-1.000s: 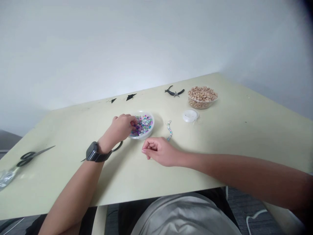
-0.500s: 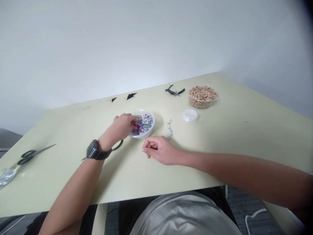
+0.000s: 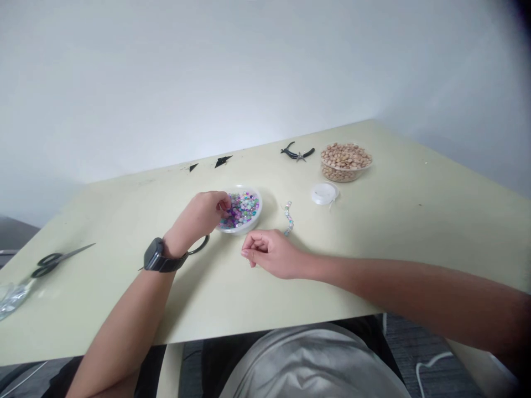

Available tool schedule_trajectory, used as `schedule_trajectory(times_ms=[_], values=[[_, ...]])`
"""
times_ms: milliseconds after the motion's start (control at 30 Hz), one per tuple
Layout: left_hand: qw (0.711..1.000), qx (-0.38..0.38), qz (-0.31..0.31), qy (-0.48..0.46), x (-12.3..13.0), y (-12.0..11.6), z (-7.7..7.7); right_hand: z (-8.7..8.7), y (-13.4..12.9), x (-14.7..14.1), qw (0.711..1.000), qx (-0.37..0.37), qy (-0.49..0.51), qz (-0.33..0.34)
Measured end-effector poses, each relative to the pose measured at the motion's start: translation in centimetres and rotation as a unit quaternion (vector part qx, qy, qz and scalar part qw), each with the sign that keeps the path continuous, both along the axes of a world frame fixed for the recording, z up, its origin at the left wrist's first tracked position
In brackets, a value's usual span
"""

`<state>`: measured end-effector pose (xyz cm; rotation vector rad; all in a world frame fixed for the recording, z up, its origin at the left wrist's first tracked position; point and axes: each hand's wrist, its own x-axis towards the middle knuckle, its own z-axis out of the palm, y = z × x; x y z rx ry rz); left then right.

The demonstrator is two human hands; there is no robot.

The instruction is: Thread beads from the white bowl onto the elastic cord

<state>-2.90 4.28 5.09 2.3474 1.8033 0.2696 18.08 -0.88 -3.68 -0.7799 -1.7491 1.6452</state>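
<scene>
At the centre of the frame, the left hand (image 3: pixel 203 213) reaches over the near-left rim of a white plastic bowl (image 3: pixel 249 226), with its fingertips among the small coloured beads (image 3: pixel 245 203). These fingers are curled, but I cannot tell whether a bead is pinched between them. The right hand (image 3: pixel 274 254) is just below and to the right of the bowl, apart from it. Its fingers are folded and the thumb tip meets the index finger; whether a thin thread is held there is too small to tell.

A strand of strung beads (image 3: pixel 289 218) lies on the table (image 3: pixel 373 226), just above the right hand, its lower end partly behind it. To its upper right is a white spool (image 3: pixel 324 193) with a loose thread end.

In my judgement, the step in hand is the choosing of a bead from the bowl. The next move calls for a fine pinch on a single bead by the left fingertips, while the right hand remains steady, so that the strand is not pulled.
</scene>
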Motion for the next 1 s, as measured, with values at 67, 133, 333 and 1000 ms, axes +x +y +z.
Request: schedule_trajectory(times_ms=[67, 133, 333, 1000], values=[[1.000, 0.017, 0.000, -0.007, -0.1, -0.1, -0.1, 0.0, 0.0, 0.0, 1.000, -0.001, -0.001, 0.001], [0.999, 0.037, -0.004, 0.008, -0.2, -0.1, -0.1, 0.1, -0.1, -0.1, 1.000, -0.002, 0.000, 0.003], [0.979, 0.077, 0.012, 0.188, 0.4, -0.8, 0.4, 0.3, -0.1, -0.1, 1.000, -0.001, 0.005, 0.005], [0.967, 0.054, -0.018, 0.247, 0.9, -0.9, 0.8, -0.2, 0.1, 0.1, 1.000, 0.008, 0.001, 0.005]])
